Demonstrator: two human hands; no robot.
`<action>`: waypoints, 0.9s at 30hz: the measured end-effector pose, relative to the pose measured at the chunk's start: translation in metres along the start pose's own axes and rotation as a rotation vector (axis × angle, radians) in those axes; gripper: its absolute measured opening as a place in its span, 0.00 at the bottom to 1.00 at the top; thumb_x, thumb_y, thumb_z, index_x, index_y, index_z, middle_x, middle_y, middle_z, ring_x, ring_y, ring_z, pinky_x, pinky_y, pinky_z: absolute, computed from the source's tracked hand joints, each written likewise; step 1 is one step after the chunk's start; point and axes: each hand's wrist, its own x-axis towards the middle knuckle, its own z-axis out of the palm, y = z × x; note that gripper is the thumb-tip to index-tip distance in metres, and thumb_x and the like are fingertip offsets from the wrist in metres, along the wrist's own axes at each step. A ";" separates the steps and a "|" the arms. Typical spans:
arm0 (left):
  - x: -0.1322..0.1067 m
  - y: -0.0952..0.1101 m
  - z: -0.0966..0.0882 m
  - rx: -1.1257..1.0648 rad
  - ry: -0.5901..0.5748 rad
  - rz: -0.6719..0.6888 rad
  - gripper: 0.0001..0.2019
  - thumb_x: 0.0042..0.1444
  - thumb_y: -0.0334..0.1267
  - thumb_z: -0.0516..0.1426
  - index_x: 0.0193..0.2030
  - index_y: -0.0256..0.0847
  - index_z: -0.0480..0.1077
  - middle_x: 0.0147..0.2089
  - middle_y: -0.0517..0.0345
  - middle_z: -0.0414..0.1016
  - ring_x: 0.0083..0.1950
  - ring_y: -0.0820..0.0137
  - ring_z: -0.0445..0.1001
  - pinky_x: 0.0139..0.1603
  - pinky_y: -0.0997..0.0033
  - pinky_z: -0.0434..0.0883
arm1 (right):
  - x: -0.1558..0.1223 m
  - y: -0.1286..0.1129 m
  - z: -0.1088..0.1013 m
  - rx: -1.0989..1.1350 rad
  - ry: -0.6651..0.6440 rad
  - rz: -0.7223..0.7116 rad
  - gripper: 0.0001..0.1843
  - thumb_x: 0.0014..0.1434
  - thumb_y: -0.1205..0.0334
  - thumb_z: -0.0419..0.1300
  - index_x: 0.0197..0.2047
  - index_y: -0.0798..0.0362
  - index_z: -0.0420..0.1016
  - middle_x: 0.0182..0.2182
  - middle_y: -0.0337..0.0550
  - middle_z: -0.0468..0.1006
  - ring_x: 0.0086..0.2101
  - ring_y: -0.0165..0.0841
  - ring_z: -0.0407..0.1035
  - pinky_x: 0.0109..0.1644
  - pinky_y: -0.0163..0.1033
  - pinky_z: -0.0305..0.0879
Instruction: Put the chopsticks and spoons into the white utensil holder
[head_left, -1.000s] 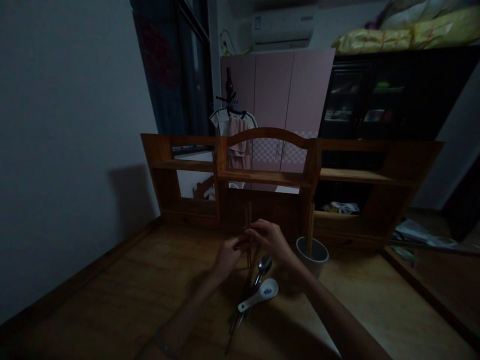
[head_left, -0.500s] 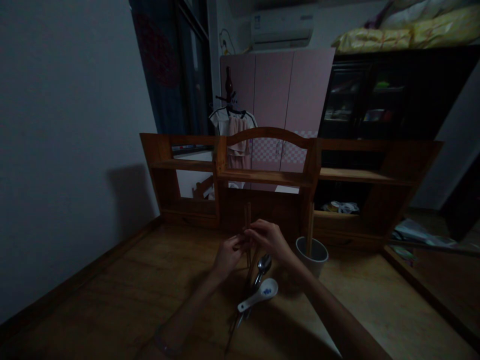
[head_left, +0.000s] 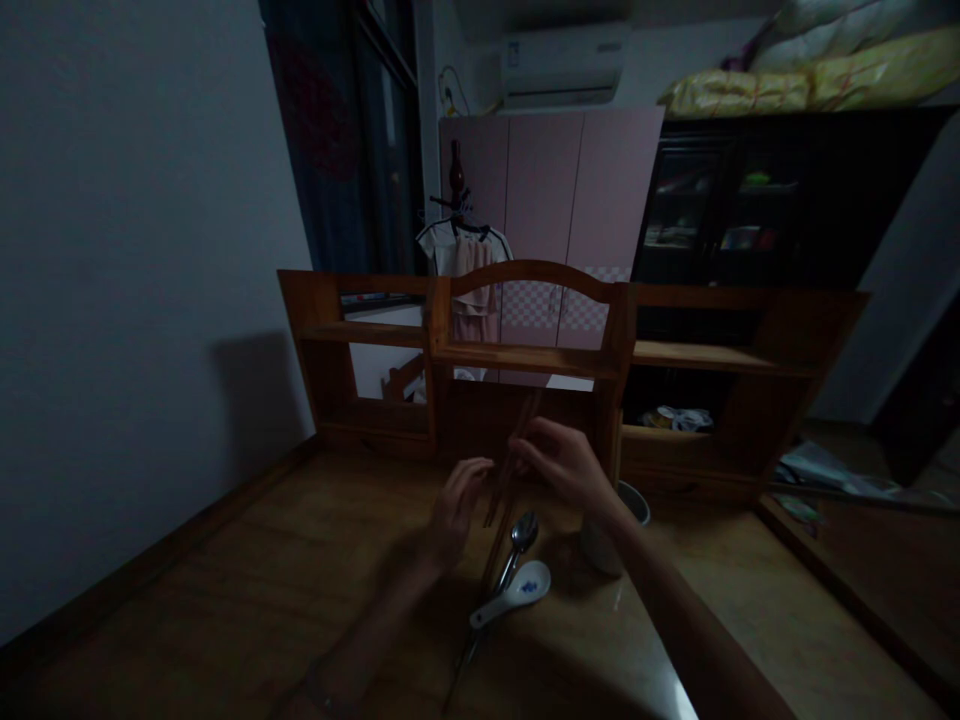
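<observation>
Chopsticks [head_left: 502, 480] are pinched in my right hand [head_left: 562, 462], raised above the table and leaning with their upper ends to the right. To their left, my left hand [head_left: 456, 508] is apart from them, its fingers loosely stretched and holding nothing. Below the hands lies a metal spoon [head_left: 524, 532], its handle passing under a white ceramic spoon [head_left: 528, 583] with a blue mark. Other thin dark utensils lie beneath these, too dim to name. A light cup [head_left: 600, 545] stands right of my right hand, partly behind the forearm, with a wooden stick [head_left: 617, 450] rising from it.
A wooden shelf unit [head_left: 525, 358] runs along the back of the wooden table [head_left: 300, 560]. The white wall [head_left: 135, 300] borders the left side. Beyond stand a pink wardrobe [head_left: 547, 190] and a dark cabinet [head_left: 787, 210].
My left hand has let go of the chopsticks and moved slightly left. My right hand has lifted them right, tilting them from upright. The view has shifted a little.
</observation>
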 end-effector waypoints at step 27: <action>-0.009 -0.053 0.009 0.264 0.068 -0.207 0.06 0.50 0.30 0.45 0.25 0.42 0.56 0.28 0.61 0.60 0.31 0.69 0.61 0.33 0.72 0.57 | -0.042 0.045 -0.170 0.020 -0.089 0.570 0.24 0.46 0.45 0.71 0.35 0.57 0.75 0.32 0.48 0.80 0.33 0.41 0.76 0.36 0.41 0.73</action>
